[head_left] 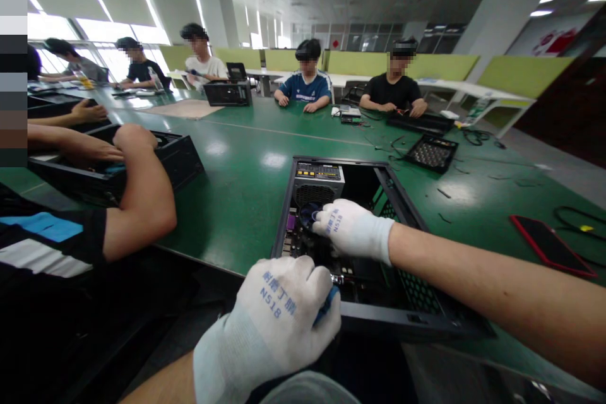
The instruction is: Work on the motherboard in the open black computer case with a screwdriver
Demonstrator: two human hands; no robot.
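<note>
An open black computer case lies on its side in front of me. Inside it are a power supply, a round cooling fan and a purple connector on a dark motherboard. My right hand, in a white glove, reaches into the case with bent fingers at the fan; what the fingertips grip is hidden. At the near edge of the case, my gloved left hand is curled closed. A small shiny metal piece shows by its fingertips, but what it holds is hidden.
On the green table at left, a co-worker's arms reach into another case. A perforated black panel, loose cables and a red-edged black panel lie to the right. Several people sit across the table.
</note>
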